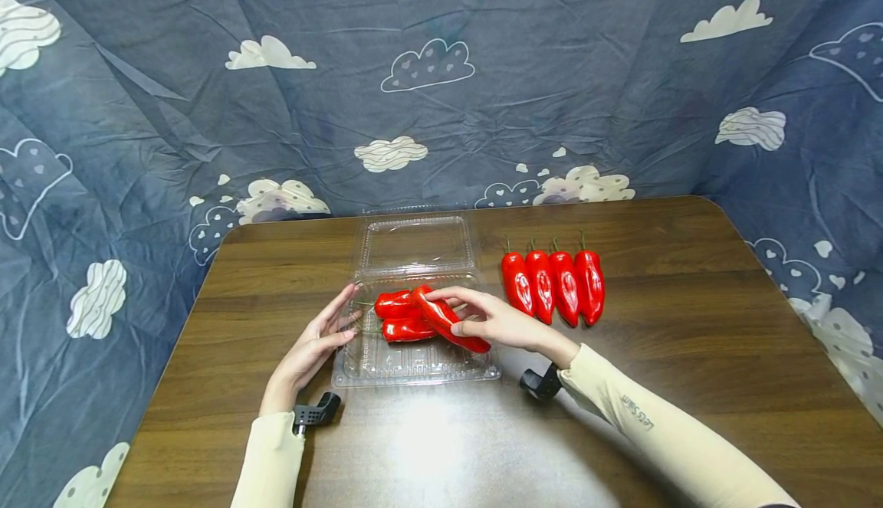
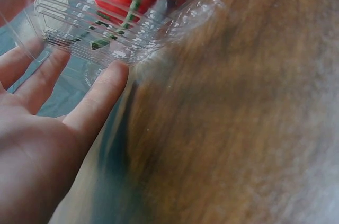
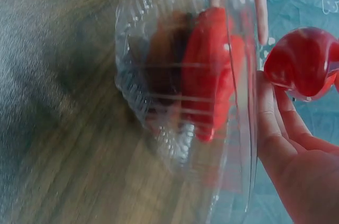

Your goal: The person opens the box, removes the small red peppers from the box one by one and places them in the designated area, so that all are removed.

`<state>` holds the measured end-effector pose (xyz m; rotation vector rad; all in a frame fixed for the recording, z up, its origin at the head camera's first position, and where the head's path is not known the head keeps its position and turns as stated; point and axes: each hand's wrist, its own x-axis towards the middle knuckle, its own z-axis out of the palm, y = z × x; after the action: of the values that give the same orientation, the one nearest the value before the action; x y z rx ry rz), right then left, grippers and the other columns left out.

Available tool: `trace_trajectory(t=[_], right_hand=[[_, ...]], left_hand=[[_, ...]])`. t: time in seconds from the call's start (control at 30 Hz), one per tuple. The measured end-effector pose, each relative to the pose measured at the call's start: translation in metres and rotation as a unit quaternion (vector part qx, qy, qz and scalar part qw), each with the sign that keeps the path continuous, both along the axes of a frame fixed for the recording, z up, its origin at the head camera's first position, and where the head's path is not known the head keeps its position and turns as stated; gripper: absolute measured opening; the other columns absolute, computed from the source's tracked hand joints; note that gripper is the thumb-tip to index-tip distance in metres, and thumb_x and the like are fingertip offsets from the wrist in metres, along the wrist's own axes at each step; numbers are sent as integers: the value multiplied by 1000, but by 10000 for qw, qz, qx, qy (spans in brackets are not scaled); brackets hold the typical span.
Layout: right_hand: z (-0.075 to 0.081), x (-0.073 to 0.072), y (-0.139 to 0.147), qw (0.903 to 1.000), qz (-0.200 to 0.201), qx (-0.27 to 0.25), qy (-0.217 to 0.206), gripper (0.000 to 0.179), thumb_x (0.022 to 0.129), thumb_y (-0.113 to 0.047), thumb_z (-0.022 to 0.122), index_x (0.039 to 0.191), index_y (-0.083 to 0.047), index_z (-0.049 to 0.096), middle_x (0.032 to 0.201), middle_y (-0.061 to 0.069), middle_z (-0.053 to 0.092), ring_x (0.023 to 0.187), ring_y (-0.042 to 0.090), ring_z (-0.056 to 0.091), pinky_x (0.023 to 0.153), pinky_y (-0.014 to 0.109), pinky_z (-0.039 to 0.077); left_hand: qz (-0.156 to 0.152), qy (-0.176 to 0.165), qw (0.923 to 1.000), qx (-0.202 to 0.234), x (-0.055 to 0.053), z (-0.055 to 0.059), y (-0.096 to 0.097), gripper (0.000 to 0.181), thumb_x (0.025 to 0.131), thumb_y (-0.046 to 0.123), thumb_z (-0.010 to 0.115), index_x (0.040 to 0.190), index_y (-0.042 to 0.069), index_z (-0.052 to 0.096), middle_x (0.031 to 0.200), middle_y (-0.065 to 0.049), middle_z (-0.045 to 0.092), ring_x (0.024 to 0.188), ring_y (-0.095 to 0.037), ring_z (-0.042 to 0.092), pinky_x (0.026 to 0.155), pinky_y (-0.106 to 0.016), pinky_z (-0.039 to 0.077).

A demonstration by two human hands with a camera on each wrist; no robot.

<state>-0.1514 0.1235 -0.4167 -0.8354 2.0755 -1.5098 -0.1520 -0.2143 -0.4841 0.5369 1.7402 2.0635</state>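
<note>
A clear plastic clamshell container [image 1: 414, 368] lies on the table with its lid [image 1: 417, 246] folded back. Inside it, two red peppers [image 1: 407, 330] lie side by side, green stems pointing left. Above them my right hand [image 1: 500, 324] holds another red pepper [image 1: 451, 320] at a slant, between thumb and fingers. That pepper [image 3: 302, 60] hangs over the container's rim in the right wrist view. At the container's left wall, my left hand [image 1: 313, 347] rests with fairly straight fingers touching the plastic. The left wrist view shows its fingertips [image 2: 112, 75] against the ribbed side.
Several red peppers [image 1: 555, 286] stand in a row, stems away from me, on the wooden table [image 1: 662, 385] right of the container. A blue cloth [image 1: 441, 125] with cloud prints hangs behind and around the table.
</note>
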Motion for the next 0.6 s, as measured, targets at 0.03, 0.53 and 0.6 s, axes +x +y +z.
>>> trace_trajectory(t=[0.03, 0.53, 0.6], right_hand=[[0, 0, 2, 10000, -15, -39, -10, 56, 89, -2, 57, 143, -14, 44, 131, 10, 50, 110, 28, 55, 91, 42, 47], [0, -3, 29, 9982, -572, -170, 78, 55, 92, -10, 59, 144, -18, 42, 133, 10, 51, 116, 28, 53, 93, 44, 44], [1, -3, 34, 9975, -693, -141, 79, 55, 92, -10, 59, 144, -19, 43, 134, 9, 50, 116, 28, 52, 93, 44, 44]], left_hand=[[-1, 3, 10000, 7, 0, 0, 0, 73, 93, -10, 44, 154, 8, 11, 159, -11, 5, 137, -46, 16, 102, -25, 37], [-15, -14, 10000, 38, 0, -1, 0, 73, 92, -11, 44, 154, 8, 10, 160, -11, 5, 138, -46, 14, 104, -29, 35], [2, -29, 10000, 42, 0, 0, 1, 73, 92, -10, 44, 154, 8, 10, 160, -11, 5, 138, -46, 15, 104, -28, 36]])
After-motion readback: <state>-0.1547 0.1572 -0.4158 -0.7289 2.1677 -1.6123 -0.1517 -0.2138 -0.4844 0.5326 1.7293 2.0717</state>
